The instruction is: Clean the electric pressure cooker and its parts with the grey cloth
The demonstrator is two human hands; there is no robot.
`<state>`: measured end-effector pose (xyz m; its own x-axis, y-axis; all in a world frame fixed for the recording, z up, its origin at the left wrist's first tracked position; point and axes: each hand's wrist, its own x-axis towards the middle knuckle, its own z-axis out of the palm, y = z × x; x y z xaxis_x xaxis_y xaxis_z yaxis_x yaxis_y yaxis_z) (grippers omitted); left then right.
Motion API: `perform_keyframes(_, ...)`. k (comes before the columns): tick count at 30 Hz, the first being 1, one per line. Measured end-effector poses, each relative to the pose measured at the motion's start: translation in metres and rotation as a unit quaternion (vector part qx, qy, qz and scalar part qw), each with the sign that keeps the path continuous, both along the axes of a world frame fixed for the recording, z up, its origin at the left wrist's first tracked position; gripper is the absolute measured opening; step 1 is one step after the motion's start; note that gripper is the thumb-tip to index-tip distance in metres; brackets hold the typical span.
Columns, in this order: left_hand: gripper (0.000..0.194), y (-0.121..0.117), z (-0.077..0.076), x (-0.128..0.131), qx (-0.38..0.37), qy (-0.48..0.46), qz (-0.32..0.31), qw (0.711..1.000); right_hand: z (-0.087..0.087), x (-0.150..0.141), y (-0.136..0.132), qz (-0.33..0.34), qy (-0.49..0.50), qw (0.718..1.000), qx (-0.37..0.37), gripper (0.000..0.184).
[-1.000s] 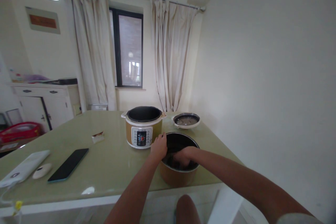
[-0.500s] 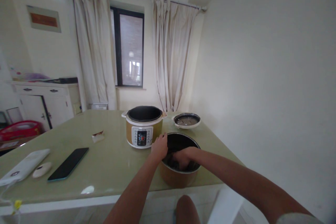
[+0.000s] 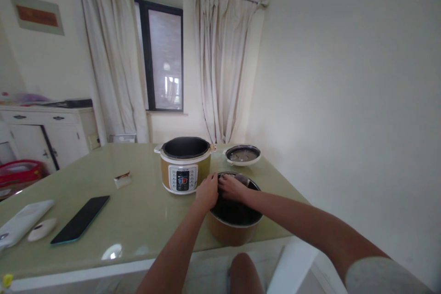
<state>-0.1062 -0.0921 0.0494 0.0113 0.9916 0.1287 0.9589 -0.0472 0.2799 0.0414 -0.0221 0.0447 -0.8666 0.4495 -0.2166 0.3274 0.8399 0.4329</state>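
A gold inner pot (image 3: 227, 234) with a dark inside stands near the front edge of the green table (image 3: 138, 216). My left hand (image 3: 207, 191) grips its left rim, fingers curled over the edge. My right hand (image 3: 231, 187) reaches across the pot's far rim with a greyish cloth-like thing (image 3: 242, 179) under the fingers; I cannot make out what it is. Just behind stands the gold and white electric cooker (image 3: 183, 165), open and without its pot. Its lid (image 3: 243, 155) lies upside down to the right.
A black phone (image 3: 80, 218), a white oval device (image 3: 41, 229), a white flat box (image 3: 21, 221) and a small wrapped item (image 3: 121, 179) lie on the table's left half. A white wall is close on the right. A white cabinet (image 3: 48, 135) stands at the back left.
My right hand has come up from deep inside the pot to its far rim. My left hand stays on the left rim. The view has shifted slightly right and down.
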Motion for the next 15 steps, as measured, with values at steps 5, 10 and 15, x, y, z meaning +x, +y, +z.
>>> perform_keyframes(5,0.071,-0.004,0.002,0.001,-0.003,0.001,0.009,1.0,0.01,0.0,0.005,0.099,0.022,0.995,0.018,0.024)
perform_keyframes(10,0.073,-0.007,0.001,0.001,0.0,-0.024,0.028,0.999,0.01,0.023,-0.006,-0.123,0.028,0.992,0.01,0.022)
perform_keyframes(15,0.073,-0.005,-0.002,0.0,0.004,-0.057,0.045,0.997,0.01,0.031,-0.019,-0.209,-0.018,0.975,-0.068,0.026)
